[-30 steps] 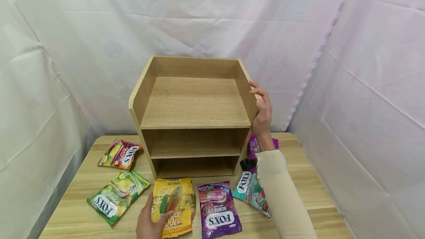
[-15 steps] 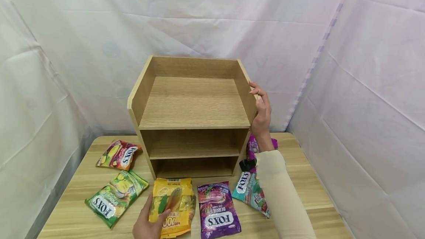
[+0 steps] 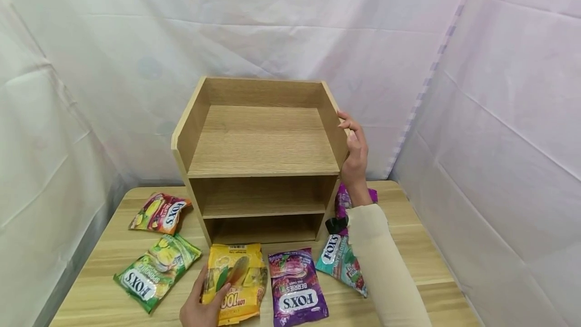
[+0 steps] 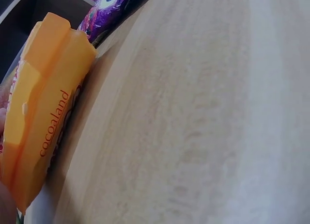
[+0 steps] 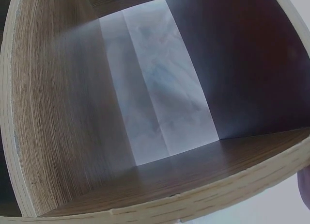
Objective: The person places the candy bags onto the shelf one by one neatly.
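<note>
My left hand [image 3: 201,304] grips the left side of a yellow candy bag [image 3: 249,284], with the thumb over its front. In the left wrist view this yellow bag [image 4: 55,98], printed "cocoaland", stands tilted on edge against the tabletop; only bits of the hand show at the left border. My right hand [image 3: 355,160] holds the upper right side panel of a wooden tabletop shelf [image 3: 263,140], its fingertips over the edge. Filling the right wrist view are the shelf's wooden boards [image 5: 53,112]. A purple Fox's Berries bag [image 3: 297,286] lies right of the yellow one.
On the table [image 3: 104,261], left of the shelf, lie a red Fox's Fruits bag [image 3: 160,213] and a green Fox's bag [image 3: 159,269]. To the right are a teal Fox's bag [image 3: 343,264] and another purple bag [image 3: 342,201], partly behind the right arm. White curtains [image 3: 272,19] surround the table.
The whole head view has shifted slightly, so everything appears a little further left. My left thumb has moved slightly left across the yellow bag. The right hand keeps its place on the side panel.
</note>
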The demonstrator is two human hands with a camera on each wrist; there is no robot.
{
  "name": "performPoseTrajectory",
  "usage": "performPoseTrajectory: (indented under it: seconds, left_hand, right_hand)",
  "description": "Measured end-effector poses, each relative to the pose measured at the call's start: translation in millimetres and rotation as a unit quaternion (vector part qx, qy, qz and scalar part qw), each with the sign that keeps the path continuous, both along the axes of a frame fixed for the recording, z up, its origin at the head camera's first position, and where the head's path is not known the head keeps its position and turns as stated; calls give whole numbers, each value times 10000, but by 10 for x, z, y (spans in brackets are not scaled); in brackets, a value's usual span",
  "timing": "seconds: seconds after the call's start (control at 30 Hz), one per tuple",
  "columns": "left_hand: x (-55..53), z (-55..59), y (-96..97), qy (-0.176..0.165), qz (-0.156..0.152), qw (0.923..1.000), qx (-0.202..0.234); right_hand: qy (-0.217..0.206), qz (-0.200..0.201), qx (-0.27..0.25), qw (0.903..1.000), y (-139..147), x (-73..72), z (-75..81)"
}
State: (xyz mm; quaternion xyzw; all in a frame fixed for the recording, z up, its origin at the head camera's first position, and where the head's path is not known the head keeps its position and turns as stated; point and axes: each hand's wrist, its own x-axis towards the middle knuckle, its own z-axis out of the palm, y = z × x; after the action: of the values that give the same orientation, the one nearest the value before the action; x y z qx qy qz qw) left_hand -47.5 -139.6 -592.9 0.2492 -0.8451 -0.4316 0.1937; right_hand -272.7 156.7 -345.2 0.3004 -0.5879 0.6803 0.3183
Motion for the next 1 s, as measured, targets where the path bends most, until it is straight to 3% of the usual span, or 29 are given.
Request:
performPoseTrajectory:
  seconds: [0.2,0.37,0.53,0.87,1.0]
  left_hand:
    - [-12,1,14,553,78,9981,-247]
    - [11,3,27,959,55,9952,-205]
    - [38,-5,43,1415,13,9898,-162]
    - [66,32,42,1807,-216,9832,-162]
    - [76,67,52,1704,-224,9849,-209]
  right_hand:
    - [11,-18,18,10000,-53,54,74]
    - [-49,-78,142,9999,-124,190,205]
    - [-104,-124,184,9997,-154,234,230]
    - [-105,-137,85,9998,-118,191,177]
    - [-150,-163,130,9997,-109,205,191]
